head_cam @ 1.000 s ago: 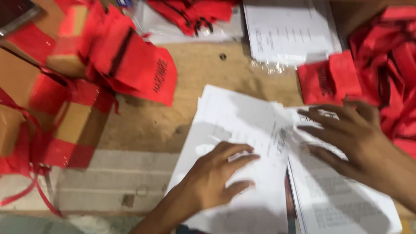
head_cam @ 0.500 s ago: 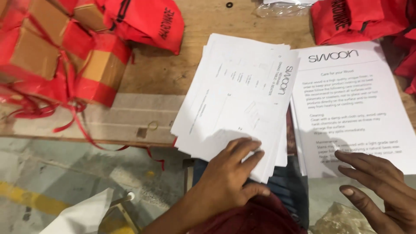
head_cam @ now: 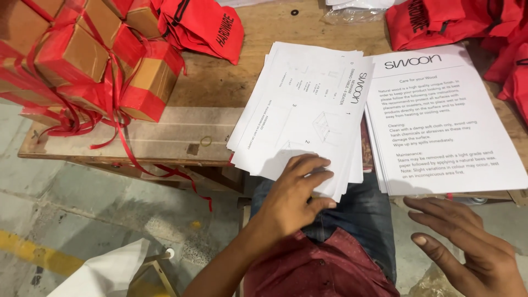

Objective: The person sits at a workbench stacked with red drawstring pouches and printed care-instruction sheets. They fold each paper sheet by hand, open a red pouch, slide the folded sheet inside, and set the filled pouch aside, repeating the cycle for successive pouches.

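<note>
A person's left hand [head_cam: 294,192] rests palm down on the near corner of a stack of white instruction sheets [head_cam: 302,110]. The fingers [head_cam: 316,179] lie spread and flat on the top sheet, pressing it rather than pinching it; whether the thumb hooks under the stack's edge cannot be told. This stack lies askew on a wooden workbench [head_cam: 181,137], with its near corner jutting past the bench's front edge, over the person's lap.

Just right of that stack, edges touching or overlapping, lies a second stack of white care leaflets [head_cam: 445,121] printed with blocks of text. Its near edge also reaches the bench's front. The right hand [head_cam: 467,242] hovers open just below that near edge, fingers [head_cam: 434,212] loosely spread and holding nothing, apart from the paper.

Left of the instruction sheets, well apart, stands a cluster of small cardboard boxes [head_cam: 82,60] wrapped in red tape, with loose red ribbon [head_cam: 137,154] trailing over the bench's front edge. Beyond the sheets, at the far side of the bench, lies a red fabric pouch [head_cam: 212,30] with black lettering. More red fabric pouches [head_cam: 467,22] are heaped beyond and right of the care leaflets. A clear plastic bag [head_cam: 352,12] sits at the far edge between the two groups of pouches.

Below the instruction sheets, the person's blue jeans [head_cam: 357,214] and dark red shirt [head_cam: 313,269] show. A concrete floor [head_cam: 82,209] lies left of the lap.
</note>
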